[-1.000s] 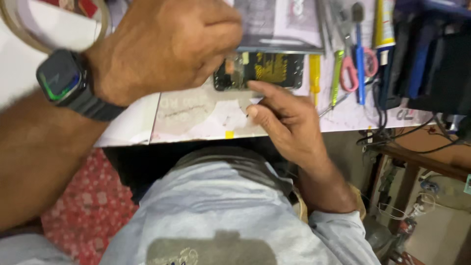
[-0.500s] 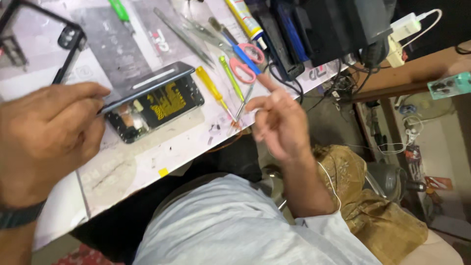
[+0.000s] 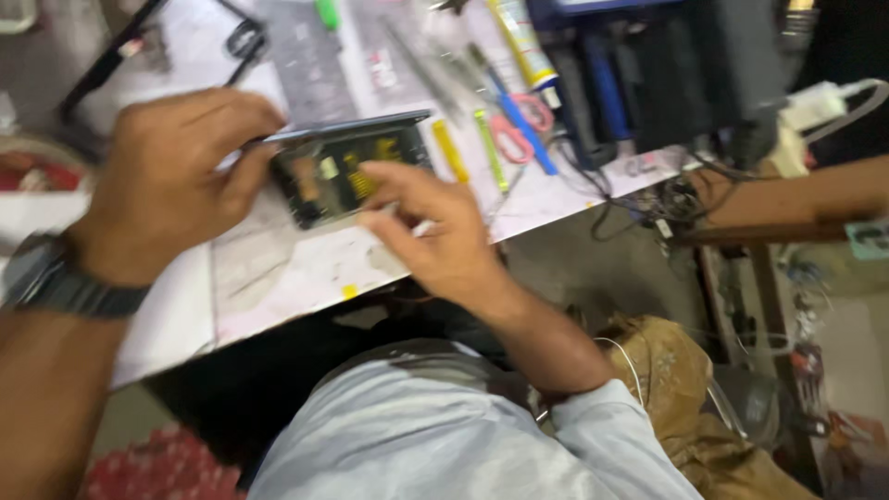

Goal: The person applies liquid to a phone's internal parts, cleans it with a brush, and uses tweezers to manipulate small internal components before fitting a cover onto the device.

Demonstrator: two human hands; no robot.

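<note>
A head camera looks down on a cluttered white workbench (image 3: 278, 278); the picture is somewhat blurred. At far left, the person's left hand (image 3: 171, 181), with a dark wristwatch (image 3: 65, 282) on its wrist, is curled closed around the left end of an opened phone (image 3: 347, 171), thumb and fingers pinching that edge. The phone lies near the bench's front edge, its insides facing up, showing dark and yellow parts. Its long axis runs left to right, the right end tilted slightly away from the person. Just right of centre, the right hand (image 3: 444, 241) rests over the phone's lower right part, fingers loosely bent, the forefinger reaching onto the exposed insides. A thin pale object shows between its fingers; whether it is gripped cannot be told. Beyond the phone, just beside its right end, lie a yellow-handled tool (image 3: 451, 150), a green-handled tool (image 3: 489, 148) and scissors with pink and blue handles (image 3: 520, 118). Further right, dark cables (image 3: 648, 199) tangle at the bench edge. A dark phone frame (image 3: 120, 51) lies at upper left.
</note>
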